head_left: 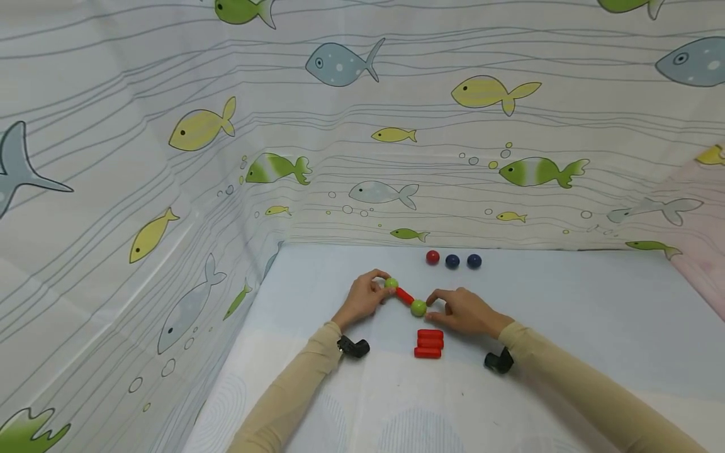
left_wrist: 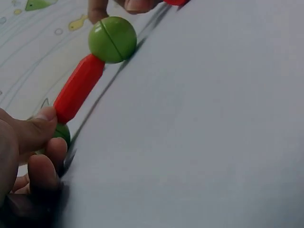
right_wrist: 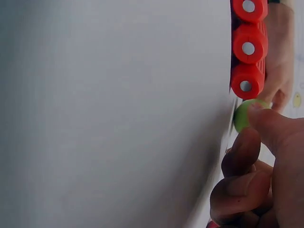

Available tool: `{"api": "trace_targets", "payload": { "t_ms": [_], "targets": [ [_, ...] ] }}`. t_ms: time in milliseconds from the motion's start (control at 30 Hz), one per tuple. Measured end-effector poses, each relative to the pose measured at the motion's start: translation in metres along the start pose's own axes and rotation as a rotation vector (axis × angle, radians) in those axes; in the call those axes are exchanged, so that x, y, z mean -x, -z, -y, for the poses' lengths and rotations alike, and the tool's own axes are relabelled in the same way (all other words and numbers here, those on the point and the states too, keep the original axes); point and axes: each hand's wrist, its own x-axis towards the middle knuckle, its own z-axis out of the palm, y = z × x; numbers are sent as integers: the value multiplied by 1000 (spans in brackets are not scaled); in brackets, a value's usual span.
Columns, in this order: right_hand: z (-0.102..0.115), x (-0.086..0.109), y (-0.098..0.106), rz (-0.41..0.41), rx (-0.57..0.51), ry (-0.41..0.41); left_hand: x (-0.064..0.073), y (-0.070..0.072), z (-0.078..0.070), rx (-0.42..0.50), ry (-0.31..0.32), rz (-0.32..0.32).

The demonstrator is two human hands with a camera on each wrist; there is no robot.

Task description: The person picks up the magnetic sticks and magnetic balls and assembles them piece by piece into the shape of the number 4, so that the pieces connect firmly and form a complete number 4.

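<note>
A red magnetic rod (head_left: 404,296) joins two green balls, lying at a slant in the head view. My left hand (head_left: 362,298) pinches the far-left green ball (head_left: 391,284) between thumb and fingers. Its thumb lies by the rod's lower end in the left wrist view. The nearer green ball (left_wrist: 113,40), with a seam across it, is at the rod's other end. Beside that ball is my right hand (head_left: 466,311), thumb and index finger spread, fingertips right at its edge. In the right wrist view the right thumb overlaps the green ball (right_wrist: 243,115).
Three red rods (head_left: 430,343) lie side by side in front of the hands; silver discs show on their ends in the right wrist view. Behind are a red ball (head_left: 433,257) and two dark blue balls (head_left: 452,261). Fish-patterned sheeting (head_left: 351,132) rises around the white table (head_left: 595,314).
</note>
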Motion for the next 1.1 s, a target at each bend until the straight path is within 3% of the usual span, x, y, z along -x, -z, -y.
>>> {"api": "trace_targets", "payload": {
  "t_ms": [167, 533, 867, 1100],
  "targets": [
    [-1, 7, 1, 14, -34, -5, -8, 5, 0, 98, 48, 58],
    [-9, 25, 1, 93, -262, 20, -28, 13, 0, 117, 68, 150],
    [-11, 30, -5, 96, -307, 76, -43, 16, -2, 123, 99, 201],
    [-8, 30, -4, 100, -316, 96, -52, 18, 0, 125, 81, 213]
  ]
}}
